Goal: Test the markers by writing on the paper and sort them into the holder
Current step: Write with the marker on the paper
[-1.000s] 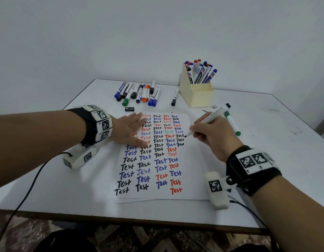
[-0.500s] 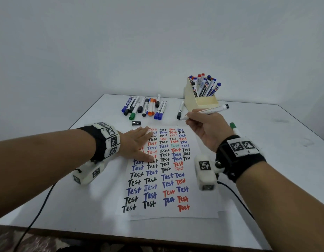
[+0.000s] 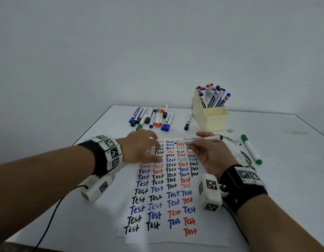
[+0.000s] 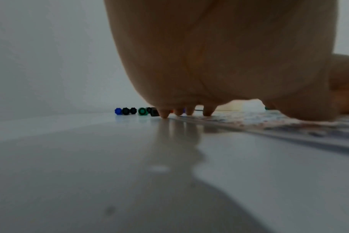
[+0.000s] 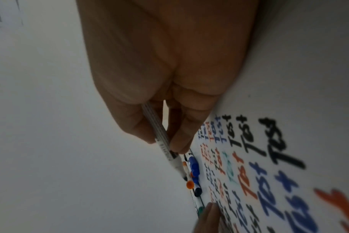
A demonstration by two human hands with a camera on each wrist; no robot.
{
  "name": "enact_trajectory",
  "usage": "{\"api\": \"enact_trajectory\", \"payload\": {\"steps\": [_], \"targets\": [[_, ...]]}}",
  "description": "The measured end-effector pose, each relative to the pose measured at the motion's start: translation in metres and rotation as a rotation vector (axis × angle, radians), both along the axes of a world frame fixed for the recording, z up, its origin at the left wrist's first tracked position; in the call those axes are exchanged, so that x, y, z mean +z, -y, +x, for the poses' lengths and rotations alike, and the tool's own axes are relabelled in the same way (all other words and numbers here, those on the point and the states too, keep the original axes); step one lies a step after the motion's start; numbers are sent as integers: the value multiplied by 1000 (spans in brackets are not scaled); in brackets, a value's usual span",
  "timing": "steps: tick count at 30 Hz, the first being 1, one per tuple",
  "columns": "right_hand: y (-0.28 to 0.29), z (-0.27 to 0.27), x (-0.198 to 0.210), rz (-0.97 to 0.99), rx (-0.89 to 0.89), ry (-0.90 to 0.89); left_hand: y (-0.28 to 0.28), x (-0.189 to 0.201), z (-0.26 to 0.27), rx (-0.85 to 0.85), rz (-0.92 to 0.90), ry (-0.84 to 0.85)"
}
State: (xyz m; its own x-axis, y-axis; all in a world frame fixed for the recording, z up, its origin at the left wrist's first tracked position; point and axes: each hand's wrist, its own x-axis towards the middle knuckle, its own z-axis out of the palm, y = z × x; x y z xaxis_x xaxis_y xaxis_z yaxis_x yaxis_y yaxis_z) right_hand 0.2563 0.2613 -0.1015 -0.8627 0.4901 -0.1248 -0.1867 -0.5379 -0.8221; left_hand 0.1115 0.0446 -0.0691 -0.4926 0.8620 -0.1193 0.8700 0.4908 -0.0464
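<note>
A plain pale wall stands behind a white bench (image 3: 266, 179) whose far edge carries most of the things. The paper (image 3: 163, 188) lies near the front edge, between the two arms, and is almost filled with rows of "Test" in black, blue, red and one faint green, so many markers look to have been tried already. The holder (image 3: 210, 117) near the far edge holds a bunch of capped markers, which suggests a good part of the sorting is done. What seems left is the loose row (image 3: 152, 117) along the far edge left of the holder, a single black marker (image 3: 187, 120) just beside the holder, and a green marker (image 3: 251, 149) toward the right edge.

The right hand (image 3: 210, 153) pinches an uncapped marker (image 3: 199, 140) between thumb and fingers, held level over the paper's far end with its tip pointing left, clear of the sheet. A small black cap (image 4: 154, 111) sits on the bench just beyond the left fingertips (image 4: 164, 114). The left hand (image 3: 141, 148) is spread with fingers straight, holding nothing, fingertips down at the paper's far left corner and the palm raised. Judging by this, recapping is the likely step in hand.
</note>
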Motion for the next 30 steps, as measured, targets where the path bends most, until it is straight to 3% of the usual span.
{"api": "enact_trajectory", "payload": {"steps": [5, 12, 22, 30], "targets": [[-2, 0, -1, -10, 7, -15, 0, 6, -27, 149, 87, -228], [1, 6, 5, -37, 62, -79, -7, 10, -43, 292, 34, -172], [1, 6, 5, 33, 33, -86, -22, 11, -13, 25, 337, 95], [-1, 6, 4, 7, -3, -79, -28, 13, -2, 14, 341, 76]]}}
